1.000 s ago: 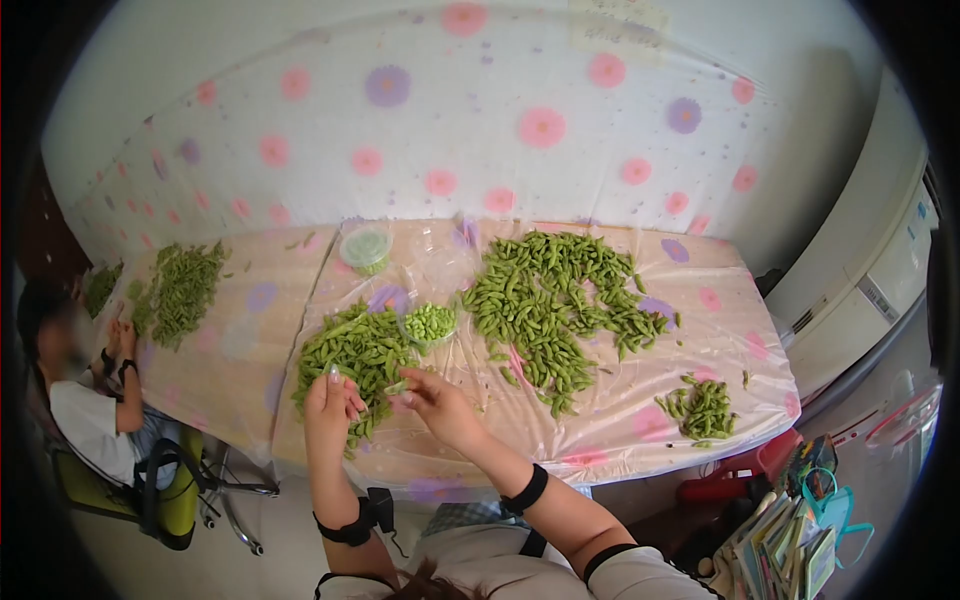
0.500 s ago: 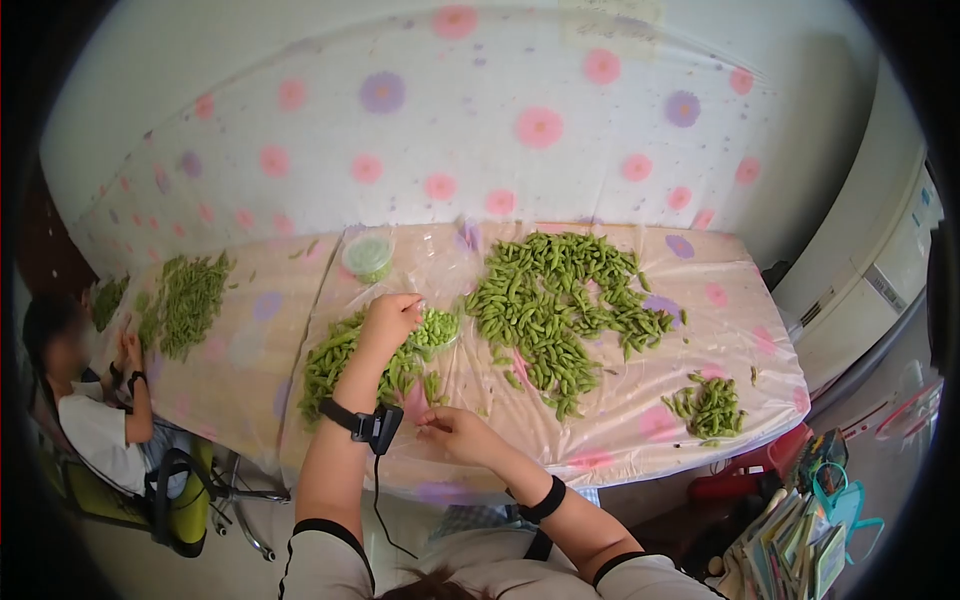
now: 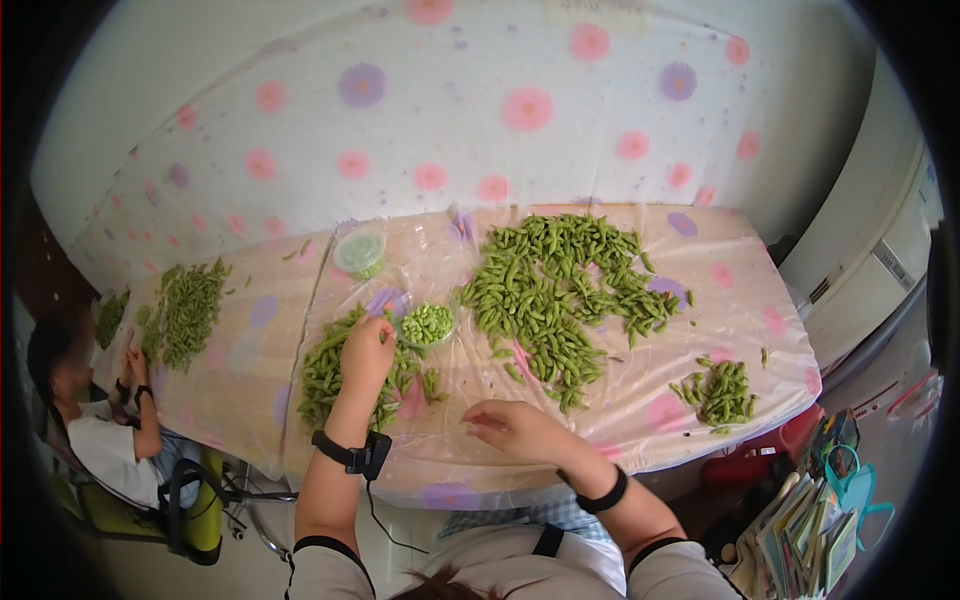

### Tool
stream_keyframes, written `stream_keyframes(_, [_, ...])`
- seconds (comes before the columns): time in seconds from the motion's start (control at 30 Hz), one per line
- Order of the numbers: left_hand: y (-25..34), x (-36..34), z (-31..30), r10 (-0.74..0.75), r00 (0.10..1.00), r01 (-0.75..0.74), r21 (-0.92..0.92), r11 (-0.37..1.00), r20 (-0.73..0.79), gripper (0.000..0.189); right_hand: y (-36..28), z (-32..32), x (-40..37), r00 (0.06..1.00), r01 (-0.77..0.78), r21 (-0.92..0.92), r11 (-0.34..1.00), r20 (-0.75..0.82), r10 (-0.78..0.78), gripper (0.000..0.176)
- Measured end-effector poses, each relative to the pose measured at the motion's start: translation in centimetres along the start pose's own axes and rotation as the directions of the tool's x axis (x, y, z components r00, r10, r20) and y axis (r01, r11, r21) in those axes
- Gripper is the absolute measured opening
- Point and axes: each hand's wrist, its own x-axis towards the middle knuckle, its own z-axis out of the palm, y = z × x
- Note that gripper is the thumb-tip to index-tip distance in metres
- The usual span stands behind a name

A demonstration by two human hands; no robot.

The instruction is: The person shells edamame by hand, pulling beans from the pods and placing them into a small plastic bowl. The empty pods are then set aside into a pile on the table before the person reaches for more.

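Note:
My left hand rests with curled fingers on a heap of green bean pods at the table's near left. What it holds is hidden by its back. Just beyond it stands a small clear bowl of shelled green beans. My right hand hovers palm down over the plastic-covered table near the front edge, fingers loosely spread, with nothing visible in it. A large spread of pods lies beyond my right hand.
A small pile of pods lies at the near right. A second clear container stands at the back. At the far left a seated person works at another pod pile. Books and bags crowd the floor at right.
My left hand drew back from the bowl of beans onto the near pod heap. My right hand slid rightward along the front edge. Earlier, both hands were together over the heap.

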Motion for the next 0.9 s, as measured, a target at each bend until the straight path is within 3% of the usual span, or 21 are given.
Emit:
stream_keyframes(0.03, [-0.4,-0.2,0.0,-0.001,0.998,-0.005,0.088,0.996,0.065,0.007,0.2,-0.8,-0.9,0.999,-0.028,-0.142,0.989,0.040,0.034,0.027])
stream_keyframes(0.1, [-1.2,-1.0,0.3,-0.009,0.992,-0.014,0.173,0.985,0.130,0.008,-1.7,-3.1,-3.4,0.989,-0.045,-0.249,0.967,0.124,0.078,0.028])
stream_keyframes(0.17, [-2.3,-1.8,1.2,0.001,0.941,-0.094,0.260,0.961,0.339,0.009,-3.3,-5.3,-6.0,0.973,-0.052,-0.374,0.926,0.190,0.131,0.029])
stream_keyframes(0.3, [-2.7,-3.1,2.7,0.057,0.965,-0.116,0.223,0.968,0.257,0.013,-5.7,-8.7,-10.6,0.979,-0.135,-0.397,0.908,0.089,0.185,0.031])
stream_keyframes(0.37, [-2.4,-3.4,2.7,0.052,0.969,-0.117,0.265,0.957,0.240,0.012,-7.8,-10.2,-12.6,0.945,-0.288,-0.525,0.801,-0.023,0.325,0.033])
stream_keyframes(0.43, [-2.5,-3.4,2.7,0.044,0.974,-0.102,0.256,0.961,0.223,0.011,-8.4,-11.8,-15.0,0.945,-0.286,-0.612,0.737,-0.054,0.322,0.038])
stream_keyframes(0.5, [-2.4,-3.5,2.5,0.041,0.977,-0.093,0.246,0.965,0.210,0.011,-9.6,-13.3,-16.8,0.918,-0.337,-0.615,0.713,-0.049,0.393,0.040])
stream_keyframes(0.57, [-2.4,-3.6,2.3,0.056,0.959,-0.137,0.279,0.950,0.278,0.010,-10.3,-14.2,-18.2,0.867,-0.458,-0.600,0.656,-0.138,0.478,0.042])
stream_keyframes(0.63, [-2.7,-3.5,2.6,0.056,0.957,-0.137,0.276,0.951,0.285,0.009,-8.2,-14.1,-19.6,0.861,-0.472,-0.589,0.655,-0.150,0.486,0.046])
stream_keyframes(0.7, [-3.0,-3.4,3.0,0.056,0.952,-0.140,0.265,0.954,0.301,0.008,-4.6,-13.0,-21.1,0.801,-0.520,-0.500,0.692,-0.004,0.598,0.047])
stream_keyframes(0.77, [-3.3,-3.1,3.4,0.019,0.947,-0.132,0.335,0.933,0.320,0.007,-0.5,-11.2,-22.3,0.698,-0.531,-0.525,0.665,0.175,0.695,0.053])
stream_keyframes(0.9, [-3.6,-3.2,3.8,0.063,0.931,-0.206,0.377,0.903,0.359,0.012,9.8,-5.3,-26.5,0.441,-0.531,-0.646,0.548,0.341,0.830,0.068])
